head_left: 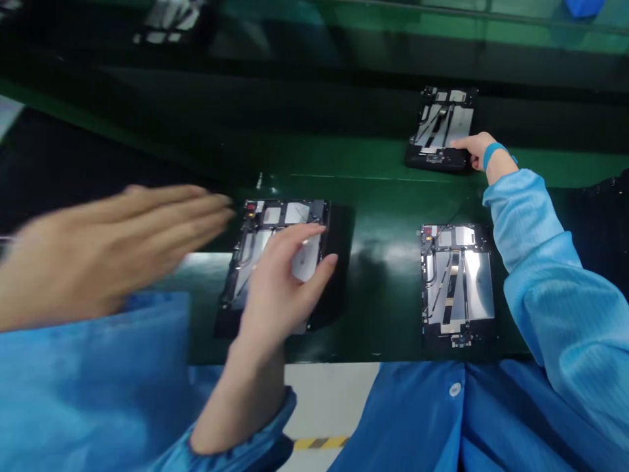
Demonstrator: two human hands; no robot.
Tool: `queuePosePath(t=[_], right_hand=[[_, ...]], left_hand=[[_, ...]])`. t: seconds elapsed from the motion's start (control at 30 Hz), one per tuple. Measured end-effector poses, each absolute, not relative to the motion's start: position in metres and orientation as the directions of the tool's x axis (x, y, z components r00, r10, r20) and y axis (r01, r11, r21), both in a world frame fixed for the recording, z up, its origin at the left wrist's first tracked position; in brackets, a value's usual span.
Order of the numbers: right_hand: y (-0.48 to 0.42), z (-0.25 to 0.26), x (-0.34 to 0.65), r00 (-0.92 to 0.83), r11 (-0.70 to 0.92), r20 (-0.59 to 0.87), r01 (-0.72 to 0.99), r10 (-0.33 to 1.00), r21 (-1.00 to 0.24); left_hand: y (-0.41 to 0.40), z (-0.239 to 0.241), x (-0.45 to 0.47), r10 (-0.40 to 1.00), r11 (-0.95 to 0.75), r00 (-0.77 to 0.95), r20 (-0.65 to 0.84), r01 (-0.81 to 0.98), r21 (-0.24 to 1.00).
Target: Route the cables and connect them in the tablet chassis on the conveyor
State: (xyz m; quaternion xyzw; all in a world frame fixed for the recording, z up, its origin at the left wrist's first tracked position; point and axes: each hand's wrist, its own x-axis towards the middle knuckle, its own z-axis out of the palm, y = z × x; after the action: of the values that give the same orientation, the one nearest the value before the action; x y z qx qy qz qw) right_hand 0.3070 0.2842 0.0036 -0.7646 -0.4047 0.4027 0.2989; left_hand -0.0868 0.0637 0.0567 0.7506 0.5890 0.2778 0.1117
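My right hand (479,149), with a blue wristband, grips the lower right corner of an opened tablet (445,124) at the back. One digit lies on top of it, and the other fingers curl at its edge. The tablet's silver battery area and dark flex cables show. My left hand (287,282) is above a second opened tablet (255,255), thumb and fingers apart with nothing between them. Whether it touches that tablet I cannot tell. A third opened tablet (457,285) lies on the green bench in front of me, near my right forearm.
At left, a co-worker's blurred hand (113,242) in a blue sleeve reaches in, fingers together, beside the second tablet. Another opened device (170,19) is at the upper left. The green bench (378,262) ends at a front edge close to my coat. A blue object (584,6) shows at the top right.
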Motion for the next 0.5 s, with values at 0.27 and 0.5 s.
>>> queuePosePath(t=[0.27,0.5], right_hand=[[0.192,0.055,0.282,0.121,-0.32,-0.306,0.114,0.944,-0.941],[-0.039,0.063,0.296,-0.111,-0.214,-0.236,0.181,0.965,-0.96]], left_hand=[[0.062,0.023,-0.006,0.998,-0.008,-0.063,0.02,0.191,0.982],[0.006,0.009,0.04,0.976,0.054,0.211,-0.06,0.033,0.998]])
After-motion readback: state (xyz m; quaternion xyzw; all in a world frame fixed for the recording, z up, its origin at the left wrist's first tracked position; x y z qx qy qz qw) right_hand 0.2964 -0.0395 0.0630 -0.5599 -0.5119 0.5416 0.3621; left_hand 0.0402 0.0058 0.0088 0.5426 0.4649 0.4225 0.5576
